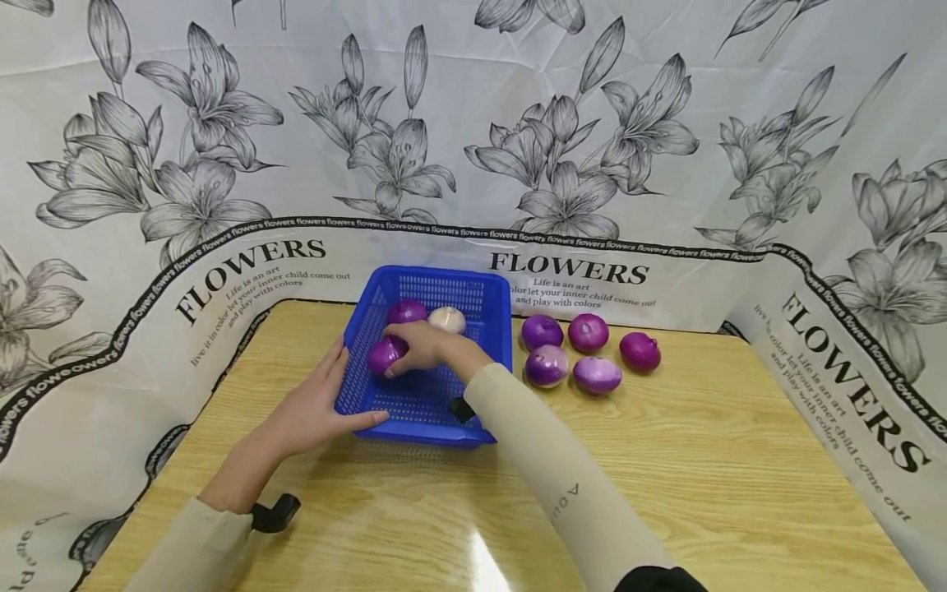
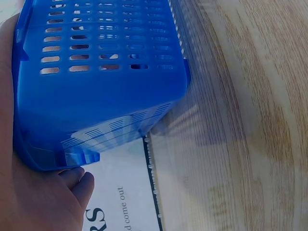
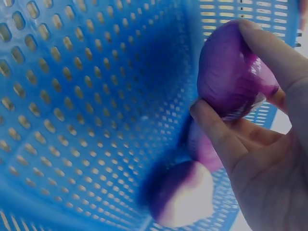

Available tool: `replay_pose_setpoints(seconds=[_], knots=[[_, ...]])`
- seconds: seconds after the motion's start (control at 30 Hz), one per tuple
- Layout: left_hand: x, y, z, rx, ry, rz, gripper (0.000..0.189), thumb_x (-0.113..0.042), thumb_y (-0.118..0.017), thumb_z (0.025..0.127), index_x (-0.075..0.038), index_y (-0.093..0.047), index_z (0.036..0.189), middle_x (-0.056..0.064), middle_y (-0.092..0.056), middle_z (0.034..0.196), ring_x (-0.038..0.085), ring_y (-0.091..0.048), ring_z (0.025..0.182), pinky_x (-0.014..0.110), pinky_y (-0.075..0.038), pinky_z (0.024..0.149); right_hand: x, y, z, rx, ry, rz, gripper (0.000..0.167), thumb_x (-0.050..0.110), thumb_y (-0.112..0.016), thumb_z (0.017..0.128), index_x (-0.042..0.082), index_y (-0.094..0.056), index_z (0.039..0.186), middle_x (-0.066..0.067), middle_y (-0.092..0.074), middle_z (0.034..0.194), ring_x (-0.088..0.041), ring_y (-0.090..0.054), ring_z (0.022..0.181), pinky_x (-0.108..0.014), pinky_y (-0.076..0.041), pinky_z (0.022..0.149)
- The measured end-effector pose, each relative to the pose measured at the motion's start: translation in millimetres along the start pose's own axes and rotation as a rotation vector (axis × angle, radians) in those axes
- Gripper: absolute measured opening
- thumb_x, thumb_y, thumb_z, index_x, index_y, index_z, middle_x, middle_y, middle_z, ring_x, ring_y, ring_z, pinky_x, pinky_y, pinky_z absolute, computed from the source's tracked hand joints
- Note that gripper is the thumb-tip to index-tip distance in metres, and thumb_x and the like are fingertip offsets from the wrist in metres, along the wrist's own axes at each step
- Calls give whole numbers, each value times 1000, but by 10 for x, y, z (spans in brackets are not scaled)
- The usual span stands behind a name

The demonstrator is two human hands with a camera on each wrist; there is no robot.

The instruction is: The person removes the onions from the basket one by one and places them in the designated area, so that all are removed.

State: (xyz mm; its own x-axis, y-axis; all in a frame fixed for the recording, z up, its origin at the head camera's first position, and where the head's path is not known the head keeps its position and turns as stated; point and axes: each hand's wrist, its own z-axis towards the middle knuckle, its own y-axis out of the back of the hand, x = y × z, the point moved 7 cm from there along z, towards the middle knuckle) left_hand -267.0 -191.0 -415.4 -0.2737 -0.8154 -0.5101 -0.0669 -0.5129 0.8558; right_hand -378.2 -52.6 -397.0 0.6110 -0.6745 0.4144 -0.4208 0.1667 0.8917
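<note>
A blue plastic basket (image 1: 503, 329) with slotted walls stands on the table. My left hand (image 1: 307, 415) rests against its near left corner, fingers along the left side and thumb stretched along the near rim. Inside the basket, my right hand (image 1: 425, 345) pinches a purple onion (image 1: 385, 355) between thumb and fingers, near the left wall. The right wrist view shows this onion (image 3: 226, 72) above the basket floor. Behind it in the basket lie another purple onion (image 1: 408, 311) and a pale onion (image 1: 448, 320) with a purple side.
Right of the basket, several onions sit on the wooden table (image 1: 703, 460), among them a dark purple one (image 1: 542, 332) and a streaked one (image 1: 546, 366). A flower-printed cloth (image 1: 444, 189) hangs around the back and sides.
</note>
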Motion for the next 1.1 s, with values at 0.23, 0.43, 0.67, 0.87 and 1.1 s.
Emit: replay_pose_setpoints(seconds=[0.23, 0.43, 0.67, 0.87, 1.1], knots=[[3, 1, 6, -2, -5, 3, 130, -80, -65, 80, -3, -2, 164, 12, 5, 172, 47, -17, 153, 69, -29, 114, 115, 306, -144, -134, -22, -36, 73, 36, -79, 92, 8, -47, 151, -13, -56, 146, -29, -55, 132, -41, -48, 109], [10, 3, -18, -2, -6, -4, 130, -79, -66, 80, -4, -1, 164, 11, 5, 172, 46, -17, 153, 69, -28, 114, 196, 504, -357, -187, -19, -24, 71, 33, -80, 91, 6, -49, 149, -14, -60, 140, -28, -59, 125, -39, -53, 101], [1, 3, -19, -5, -12, -4, 130, -80, -66, 80, -6, 0, 165, 11, 6, 172, 47, -17, 153, 69, -30, 113, 183, 674, -643, -235, 9, 15, 73, 33, -80, 91, 6, -48, 150, -14, -58, 142, -29, -57, 127, -40, -53, 101], [-9, 1, -2, -5, -10, -7, 131, -81, -66, 79, -6, 0, 165, 11, 6, 172, 46, -16, 154, 68, -29, 115, 115, 779, -986, -282, 10, 28, 73, 36, -81, 89, 9, -50, 149, -12, -61, 139, -28, -58, 124, -40, -54, 97], [-17, 5, -5, -2, -3, -4, 132, -81, -66, 79, -3, -2, 164, 14, 4, 172, 47, -16, 153, 68, -29, 115, -108, 816, -1395, -334, -28, 66, 74, 38, -82, 88, 12, -50, 150, -12, -60, 139, -29, -58, 125, -43, -53, 100]])
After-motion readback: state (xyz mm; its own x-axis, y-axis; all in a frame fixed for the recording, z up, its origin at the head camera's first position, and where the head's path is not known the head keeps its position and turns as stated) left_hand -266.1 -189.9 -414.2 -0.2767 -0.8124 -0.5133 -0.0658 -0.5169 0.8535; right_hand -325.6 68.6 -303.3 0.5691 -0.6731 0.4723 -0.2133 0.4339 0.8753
